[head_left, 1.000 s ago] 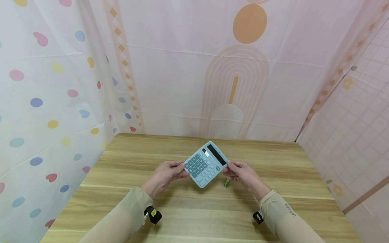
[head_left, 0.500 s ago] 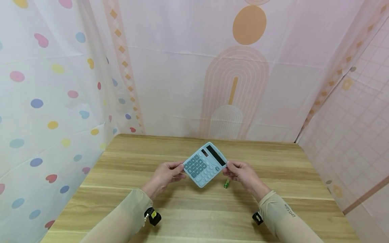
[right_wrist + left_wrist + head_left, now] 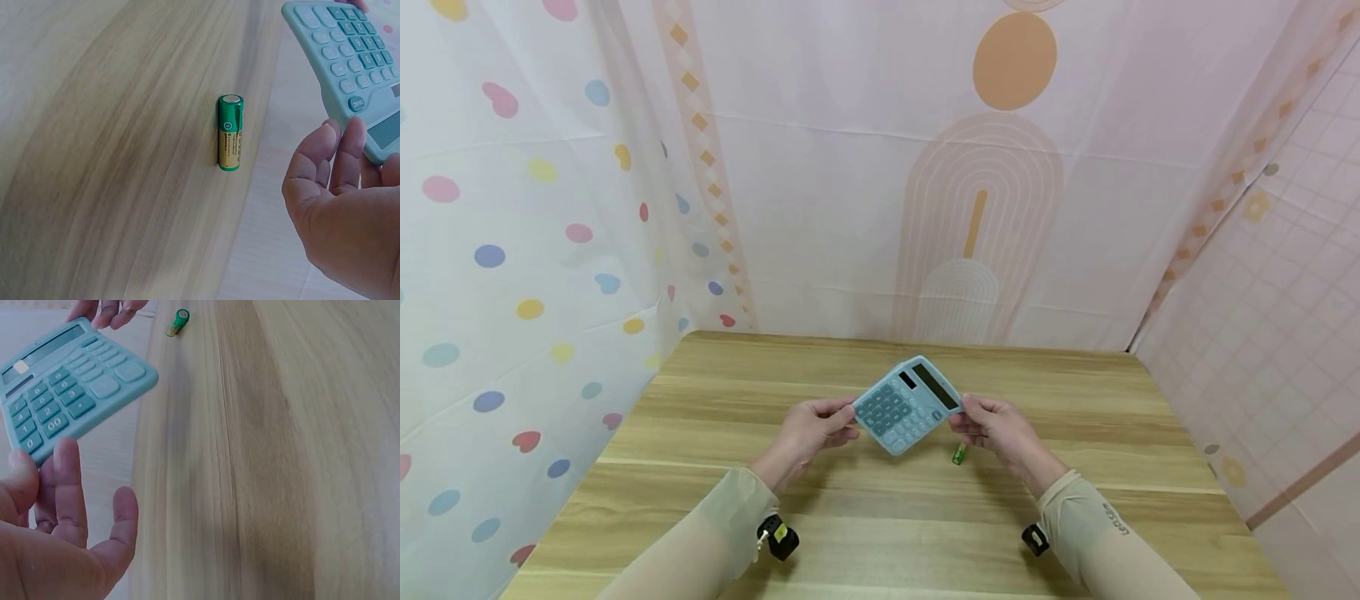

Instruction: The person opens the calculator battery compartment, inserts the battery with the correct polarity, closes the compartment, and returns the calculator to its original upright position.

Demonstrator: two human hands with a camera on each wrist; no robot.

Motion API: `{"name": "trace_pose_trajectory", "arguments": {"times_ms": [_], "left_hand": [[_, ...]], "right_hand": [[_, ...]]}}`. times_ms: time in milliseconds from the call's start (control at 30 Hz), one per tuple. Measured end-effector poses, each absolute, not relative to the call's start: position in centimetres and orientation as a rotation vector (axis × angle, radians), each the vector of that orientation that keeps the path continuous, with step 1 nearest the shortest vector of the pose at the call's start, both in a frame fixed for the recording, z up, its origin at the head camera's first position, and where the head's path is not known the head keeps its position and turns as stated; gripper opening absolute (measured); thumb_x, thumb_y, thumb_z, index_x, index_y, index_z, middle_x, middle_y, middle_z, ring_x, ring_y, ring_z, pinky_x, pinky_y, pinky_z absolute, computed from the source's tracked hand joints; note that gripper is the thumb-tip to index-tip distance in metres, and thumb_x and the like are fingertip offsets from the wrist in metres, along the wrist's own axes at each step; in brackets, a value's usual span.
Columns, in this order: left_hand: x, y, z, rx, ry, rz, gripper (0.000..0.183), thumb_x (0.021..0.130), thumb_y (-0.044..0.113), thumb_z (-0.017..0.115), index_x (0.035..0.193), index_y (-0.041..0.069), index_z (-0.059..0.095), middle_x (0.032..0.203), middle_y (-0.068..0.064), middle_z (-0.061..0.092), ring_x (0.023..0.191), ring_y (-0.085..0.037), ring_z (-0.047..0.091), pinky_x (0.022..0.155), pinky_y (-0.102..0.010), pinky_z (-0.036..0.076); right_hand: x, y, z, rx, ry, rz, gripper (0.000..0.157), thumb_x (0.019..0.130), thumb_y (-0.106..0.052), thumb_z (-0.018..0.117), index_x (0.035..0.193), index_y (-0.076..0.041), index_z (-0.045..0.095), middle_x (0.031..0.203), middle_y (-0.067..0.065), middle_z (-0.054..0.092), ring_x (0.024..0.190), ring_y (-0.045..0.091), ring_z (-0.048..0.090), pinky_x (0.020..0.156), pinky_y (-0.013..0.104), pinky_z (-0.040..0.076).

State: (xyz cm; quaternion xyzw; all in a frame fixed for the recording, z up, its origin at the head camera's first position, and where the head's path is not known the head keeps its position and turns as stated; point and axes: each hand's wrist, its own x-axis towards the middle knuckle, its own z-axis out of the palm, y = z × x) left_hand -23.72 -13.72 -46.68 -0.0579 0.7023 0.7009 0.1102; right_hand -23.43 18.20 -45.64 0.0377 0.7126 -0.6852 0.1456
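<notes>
A light blue calculator (image 3: pixel 907 407) is held up above the wooden table, turned diagonally with its keys and dark display facing me. My left hand (image 3: pixel 808 429) pinches its left corner between thumb and fingers, beside the 0 key in the left wrist view. At the opposite corner, by the display end, my right hand (image 3: pixel 1002 429) pinches it too, the fingers behind the edge. A green and gold battery (image 3: pixel 230 133) lies on the table just below my right hand; in the head view it is partly covered by the fingers.
The wooden tabletop (image 3: pixel 880 533) reaches back to a pink patterned curtain (image 3: pixel 820 208). A dotted curtain (image 3: pixel 527 333) hangs at the left and a checked one (image 3: pixel 1285 350) at the right. Black wrist cameras sit under both forearms.
The calculator has tilted, its lower corner rising slightly and its face looking more foreshortened. Both hands keep their grip at nearly the same place, and the battery has stayed put.
</notes>
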Motion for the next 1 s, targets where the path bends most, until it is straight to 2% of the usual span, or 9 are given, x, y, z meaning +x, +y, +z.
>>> {"name": "trace_pose_trajectory", "arguments": {"times_ms": [200, 500, 700, 1000], "left_hand": [[-23.51, -13.8, -46.68, -0.203, 2.015, 2.121, 0.034, 0.103, 0.009, 0.071, 0.134, -0.006, 0.07, 0.105, -0.01, 0.079, 0.077, -0.013, 0.077, 0.081, -0.029, 0.066], [-23.4, -13.89, -46.86, -0.229, 1.922, 2.2, 0.04, 0.107, 0.014, 0.066, 0.139, -0.01, 0.063, 0.118, -0.019, 0.079, 0.086, -0.014, 0.08, 0.092, -0.037, 0.066], [-23.57, -14.05, -47.19, -0.266, 1.842, 2.224, 0.044, 0.107, 0.022, 0.067, 0.14, -0.008, 0.063, 0.111, -0.012, 0.082, 0.091, -0.012, 0.081, 0.093, -0.035, 0.065], [-23.86, -14.67, -47.51, -0.248, 1.75, 2.252, 0.044, 0.105, 0.016, 0.07, 0.14, -0.009, 0.062, 0.106, -0.008, 0.082, 0.097, -0.013, 0.08, 0.096, -0.034, 0.064]], "right_hand": [[-23.4, 18.12, -45.57, 0.079, 2.027, -1.989, 0.042, 0.112, -0.031, 0.057, 0.137, 0.002, 0.068, 0.097, -0.005, 0.08, 0.096, 0.012, 0.074, 0.09, 0.03, 0.059], [-23.32, 18.12, -45.58, 0.003, 1.967, -2.023, 0.047, 0.111, -0.027, 0.06, 0.147, 0.003, 0.061, 0.1, -0.004, 0.08, 0.096, 0.01, 0.075, 0.09, 0.028, 0.061], [-23.38, 18.3, -45.93, -0.038, 1.923, -2.023, 0.044, 0.11, -0.023, 0.062, 0.147, 0.001, 0.061, 0.103, -0.003, 0.08, 0.099, 0.012, 0.074, 0.09, 0.03, 0.061], [-23.29, 18.46, -46.04, -0.101, 1.87, -2.039, 0.043, 0.107, -0.019, 0.067, 0.146, 0.0, 0.063, 0.105, -0.003, 0.08, 0.098, 0.011, 0.074, 0.089, 0.028, 0.059]]}}
